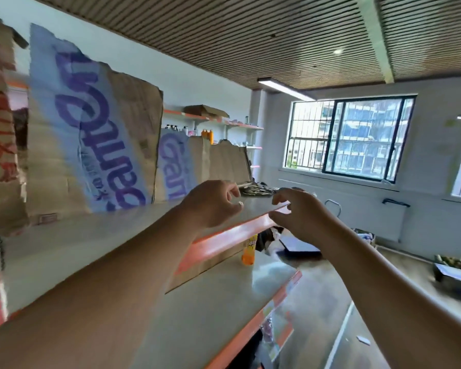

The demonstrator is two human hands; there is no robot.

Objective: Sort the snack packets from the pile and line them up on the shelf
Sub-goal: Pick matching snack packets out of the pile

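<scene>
My left hand [213, 205] hovers over the front of the upper shelf [96, 243], fingers loosely curled with nothing in them. My right hand [297, 215] is just right of it at the shelf's orange front edge [224, 239], its fingers above and its thumb below the tip of that edge. I see no packet in it, and blur hides whether it touches the edge. A small heap of dark snack packets [256, 190] lies at the shelf's far end. An orange-yellow packet [249, 250] stands on the lower shelf [224, 302].
Torn cardboard sheets with blue lettering [96, 134] stand along the back of the upper shelf. Wall shelves with bottles [206, 134] are further back. A dark tray [300, 247] and a metal tray [454, 272] sit on the floor to the right, below barred windows [349, 139].
</scene>
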